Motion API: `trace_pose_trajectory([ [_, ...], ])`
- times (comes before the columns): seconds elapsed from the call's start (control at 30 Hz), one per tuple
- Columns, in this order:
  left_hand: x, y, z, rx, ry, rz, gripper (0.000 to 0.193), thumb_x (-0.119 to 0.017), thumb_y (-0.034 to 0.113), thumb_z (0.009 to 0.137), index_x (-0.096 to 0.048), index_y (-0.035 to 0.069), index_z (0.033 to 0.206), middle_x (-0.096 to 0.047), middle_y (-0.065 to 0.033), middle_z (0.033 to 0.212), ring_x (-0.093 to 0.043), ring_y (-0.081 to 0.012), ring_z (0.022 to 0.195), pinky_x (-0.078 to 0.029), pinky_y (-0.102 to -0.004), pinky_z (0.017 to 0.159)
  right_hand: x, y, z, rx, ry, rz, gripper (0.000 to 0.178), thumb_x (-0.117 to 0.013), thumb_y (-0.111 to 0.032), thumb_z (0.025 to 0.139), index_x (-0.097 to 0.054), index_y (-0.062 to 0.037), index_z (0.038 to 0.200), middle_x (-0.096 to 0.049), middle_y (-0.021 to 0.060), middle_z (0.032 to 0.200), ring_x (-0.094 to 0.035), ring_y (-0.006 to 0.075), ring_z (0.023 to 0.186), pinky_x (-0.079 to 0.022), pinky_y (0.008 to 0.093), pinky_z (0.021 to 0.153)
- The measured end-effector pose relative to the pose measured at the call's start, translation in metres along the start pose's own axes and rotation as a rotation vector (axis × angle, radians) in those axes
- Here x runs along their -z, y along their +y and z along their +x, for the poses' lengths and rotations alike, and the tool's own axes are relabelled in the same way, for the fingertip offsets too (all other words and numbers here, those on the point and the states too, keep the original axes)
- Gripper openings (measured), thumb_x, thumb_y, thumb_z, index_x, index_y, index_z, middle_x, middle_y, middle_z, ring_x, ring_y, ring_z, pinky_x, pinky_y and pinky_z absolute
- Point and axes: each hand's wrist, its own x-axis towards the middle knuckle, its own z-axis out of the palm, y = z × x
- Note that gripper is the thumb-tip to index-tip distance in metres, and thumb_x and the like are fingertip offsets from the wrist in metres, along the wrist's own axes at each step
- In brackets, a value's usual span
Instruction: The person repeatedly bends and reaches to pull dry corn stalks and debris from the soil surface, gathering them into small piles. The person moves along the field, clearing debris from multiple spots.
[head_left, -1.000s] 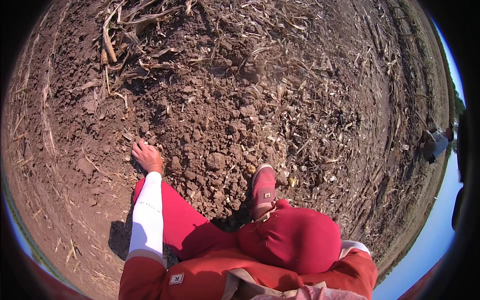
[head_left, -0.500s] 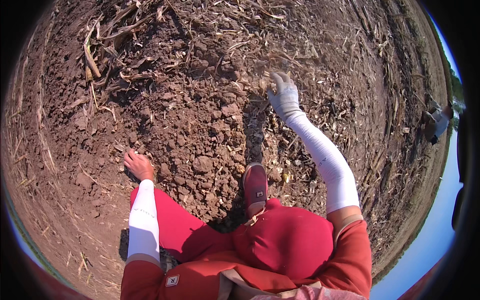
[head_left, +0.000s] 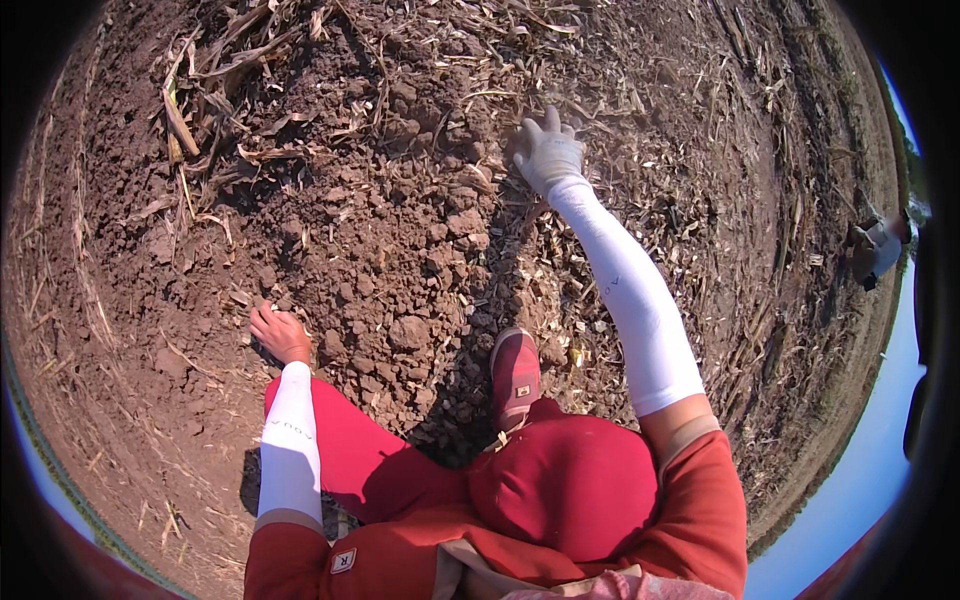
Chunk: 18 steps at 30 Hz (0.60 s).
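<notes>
My right hand (head_left: 552, 155), in a grey-white glove, reaches forward over the ground with its fingers spread. Beneath and around it lie loose soil and dry plant litter (head_left: 620, 190); I see nothing held in it. Bare and low at the left, my left hand (head_left: 282, 335) rests on the brown soil beside my knee, its fingers slightly bent and apart. Broken soil clods (head_left: 408, 333) lie between the two hands. White sleeves cover both forearms.
My red shoe (head_left: 515, 370) stands on the clods, right of the middle. Dry stalks and husks (head_left: 180, 120) are heaped at the far left. Another person (head_left: 880, 250) is low to the ground at the far right. Rows of crop residue (head_left: 790, 200) run along the right.
My right hand has moved forward and a little left, and its fingers have spread wider. My left hand stays on the soil in nearly the same place.
</notes>
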Motion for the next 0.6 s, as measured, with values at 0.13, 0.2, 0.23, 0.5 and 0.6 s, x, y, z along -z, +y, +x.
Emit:
trace_pose_trajectory([
  [0.13,0.002,0.007,0.002,0.000,-0.002,-0.036,0.028,-0.048,0.008,0.087,-0.054,0.003,0.114,-0.052,-0.0192,0.120,-0.049,-0.0377,0.110,-0.039,-0.0474,0.095,-0.016,0.027,-0.012,0.066,0.016,-0.034,0.036,-0.068,-0.027,0.080,-0.059,-0.0182,0.113,-0.030,0.0113,0.154,-0.054,0.0365,0.117,-0.051,0.0493,0.087],
  [0.2,0.005,0.008,0.004,0.002,-0.001,-0.049,0.028,-0.049,0.008,0.086,-0.055,0.003,0.113,-0.052,-0.0196,0.121,-0.049,-0.0382,0.109,-0.040,-0.0476,0.094,-0.035,0.037,-0.024,0.092,0.053,-0.004,0.045,-0.074,-0.023,0.074,-0.058,-0.0203,0.116,-0.035,0.0103,0.150,-0.053,0.0360,0.118,-0.049,0.0497,0.091],
  [0.23,0.006,0.009,0.005,-0.007,0.009,-0.052,0.028,-0.049,0.008,0.087,-0.055,0.003,0.113,-0.051,-0.0196,0.121,-0.049,-0.0380,0.108,-0.040,-0.0476,0.094,-0.046,0.045,-0.030,0.109,0.084,0.022,0.052,-0.076,-0.023,0.071,-0.057,-0.0211,0.120,-0.036,0.0107,0.150,-0.052,0.0369,0.119,-0.048,0.0504,0.093],
  [0.5,0.006,0.010,0.004,0.026,-0.038,-0.003,0.029,-0.048,0.010,0.088,-0.055,0.004,0.115,-0.052,-0.0184,0.122,-0.048,-0.0361,0.114,-0.038,-0.0470,0.098,-0.063,0.080,-0.098,0.007,0.091,-0.010,0.029,-0.061,-0.007,0.075,-0.063,-0.0155,0.103,-0.058,0.0121,0.116,-0.060,0.0345,0.104,-0.050,0.0459,0.084],
  [0.6,0.005,0.007,0.003,0.005,-0.002,-0.007,0.027,-0.049,0.009,0.087,-0.055,0.004,0.113,-0.053,-0.0183,0.121,-0.049,-0.0366,0.111,-0.039,-0.0468,0.097,-0.058,0.088,-0.125,-0.199,-0.050,-0.094,0.028,-0.061,-0.008,0.077,-0.065,-0.0144,0.104,-0.059,0.0128,0.115,-0.059,0.0340,0.106,-0.049,0.0466,0.085],
])
